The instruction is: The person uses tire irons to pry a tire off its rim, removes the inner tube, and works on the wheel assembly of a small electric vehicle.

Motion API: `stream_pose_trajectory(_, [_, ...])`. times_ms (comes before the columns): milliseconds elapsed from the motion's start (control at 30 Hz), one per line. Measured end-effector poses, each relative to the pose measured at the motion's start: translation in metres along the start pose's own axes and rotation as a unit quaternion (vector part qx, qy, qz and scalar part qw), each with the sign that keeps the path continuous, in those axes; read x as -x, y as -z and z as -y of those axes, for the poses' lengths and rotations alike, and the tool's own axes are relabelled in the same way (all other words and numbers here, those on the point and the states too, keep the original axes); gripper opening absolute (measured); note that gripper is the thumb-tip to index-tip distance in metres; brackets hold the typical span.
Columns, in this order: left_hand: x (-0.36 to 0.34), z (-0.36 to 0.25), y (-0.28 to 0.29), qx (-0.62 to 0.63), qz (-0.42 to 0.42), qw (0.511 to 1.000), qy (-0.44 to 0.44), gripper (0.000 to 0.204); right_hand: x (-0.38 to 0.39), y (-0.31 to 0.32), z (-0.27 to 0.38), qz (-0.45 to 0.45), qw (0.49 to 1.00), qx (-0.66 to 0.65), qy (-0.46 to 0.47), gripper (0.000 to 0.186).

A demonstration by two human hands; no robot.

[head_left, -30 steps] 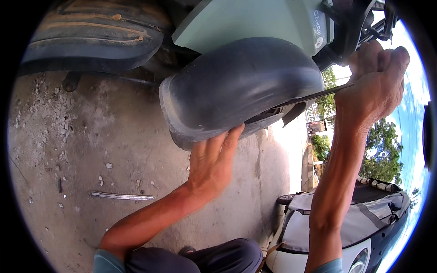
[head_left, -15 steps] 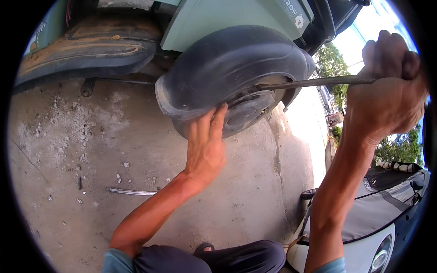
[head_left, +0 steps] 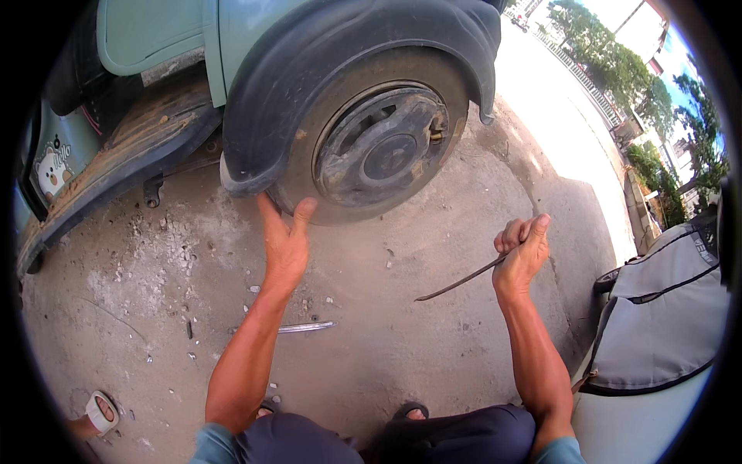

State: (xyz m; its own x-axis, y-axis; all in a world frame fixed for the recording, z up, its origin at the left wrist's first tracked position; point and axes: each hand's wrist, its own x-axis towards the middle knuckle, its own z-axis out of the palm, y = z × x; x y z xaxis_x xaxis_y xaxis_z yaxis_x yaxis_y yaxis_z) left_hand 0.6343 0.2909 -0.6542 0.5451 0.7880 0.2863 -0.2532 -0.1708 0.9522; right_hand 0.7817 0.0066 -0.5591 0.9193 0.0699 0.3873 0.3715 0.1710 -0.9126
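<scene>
My left hand (head_left: 284, 247) touches the lower left of the black tire (head_left: 317, 209), just under the dark plastic fender (head_left: 363, 31); its thumb and fingers are apart, with some fingertips hidden. A dirty dark wheel rim (head_left: 386, 155) sits within the tire on the pale green vehicle (head_left: 151, 27). My right hand (head_left: 519, 255) is closed round a thin, dark metal bar (head_left: 452, 285), held clear of the wheel, its free end pointing down-left over the concrete ground (head_left: 410, 356). A silver metal strip (head_left: 309, 327) lies on the concrete beyond my left forearm.
A dusty footboard (head_left: 154, 135) with a hanging bracket (head_left: 152, 189) is left of the wheel. A grey-covered vehicle (head_left: 657, 309) stands close on the right. Another person's sandalled foot (head_left: 100, 411) is at lower left. A sunlit road (head_left: 541, 93) runs past trees (head_left: 587, 46).
My right hand has come down and inward, pulling the bar away from the wheel. My left hand has shifted along the tire. The view has turned, showing more of the wheel and ground.
</scene>
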Motion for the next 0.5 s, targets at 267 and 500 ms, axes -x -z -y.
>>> stream_pose_trajectory(267, [0.023, 0.052, -0.029, 0.053, 0.088, 0.988, 0.112, 0.078, 0.037, 0.057, -0.122, -0.008, 0.989, 0.131, -0.067, 0.045])
stream_pose_trajectory(500, [0.023, 0.061, -0.019, 0.081, 0.064, 0.977, 0.186, 0.078, 0.023, 0.092, -0.073, 0.182, 0.860, 0.472, -0.065, 0.041])
